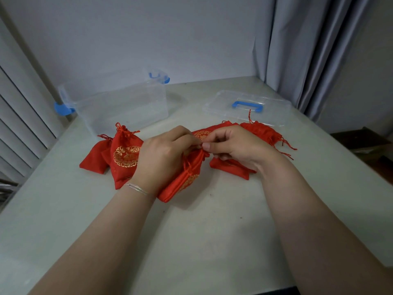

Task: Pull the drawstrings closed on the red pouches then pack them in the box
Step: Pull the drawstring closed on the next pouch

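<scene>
A: Head view. The pouch in hand (pixel 185 177) lies on the counter (pixel 212 231) at centre, its mouth gathered between both hands. The left hand (pixel 163 156) curls its fingers over the neck of this pouch; the right hand (pixel 231 145) pinches at the mouth with thumb and forefinger. Whether that pinch holds cord or fabric cannot be told.

B: Which pouches appear finished?

A: The cinched pouch (pixel 125 158) to the left shows a puckered neck with its knotted cord standing up; a second left pouch (pixel 95 156) lies beside and touching it, also gathered at the top. These two read as closed. The right-hand pile (pixel 251 135) holds several pouches lying flat with loose cords trailing; these look not yet drawn, though overlap hides their exact number.

B: And the packing?

A: The clear box (pixel 121 105) stands open at the far left of the counter, with blue latches, and nothing red shows inside it. Its lid (pixel 246 107), with a blue handle, lies apart at the far right. By this evidence, closing is partly done, and packing has not begun.
</scene>
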